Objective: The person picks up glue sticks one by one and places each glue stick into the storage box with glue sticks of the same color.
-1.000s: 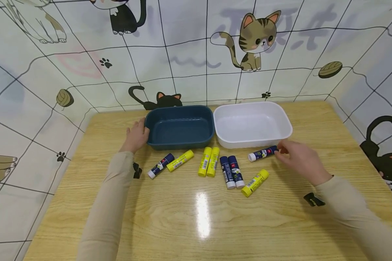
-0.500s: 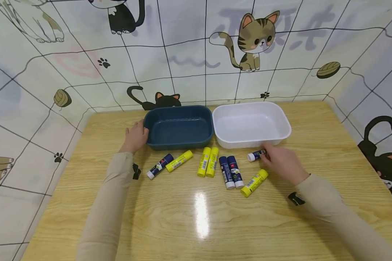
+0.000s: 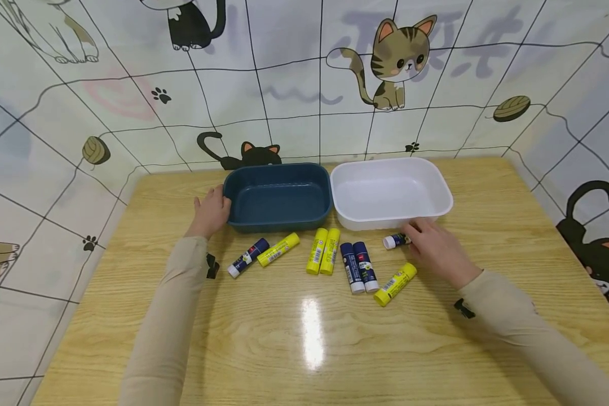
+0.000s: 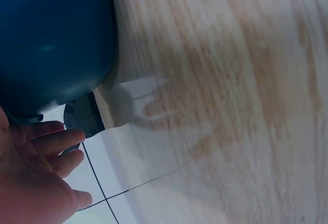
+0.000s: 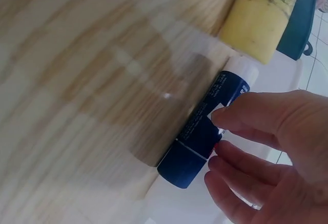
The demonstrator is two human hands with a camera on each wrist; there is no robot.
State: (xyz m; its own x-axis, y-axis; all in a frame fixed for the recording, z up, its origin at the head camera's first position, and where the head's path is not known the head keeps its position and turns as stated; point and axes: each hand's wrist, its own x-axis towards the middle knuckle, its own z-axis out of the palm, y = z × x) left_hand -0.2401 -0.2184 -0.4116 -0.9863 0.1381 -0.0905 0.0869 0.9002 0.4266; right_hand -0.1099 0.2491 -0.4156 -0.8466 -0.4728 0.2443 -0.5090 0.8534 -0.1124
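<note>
My right hand (image 3: 441, 248) pinches a navy glue stick (image 5: 192, 131) with a white cap, just in front of the white tub (image 3: 393, 194). In the right wrist view the thumb lies on its label and the fingertips are at the far side. From above, the hand covers most of the stick, so only the capped end shows. My left hand (image 3: 210, 213) rests against the left end of the dark blue tub (image 3: 281, 206). Its fingers (image 4: 56, 143) are loosely extended beside the outer wall in the left wrist view.
Nearest the right hand lies a yellow glue stick (image 3: 396, 285). Two navy sticks (image 3: 359, 268) lie side by side left of it, then a yellow pair (image 3: 323, 252). Farther left are another yellow stick (image 3: 279, 249) and a navy one (image 3: 248, 257). A cat-print backdrop (image 3: 294, 96) stands behind.
My right hand has moved left over the navy glue stick and taken hold of it by its body. The left hand has stayed at the blue tub.
</note>
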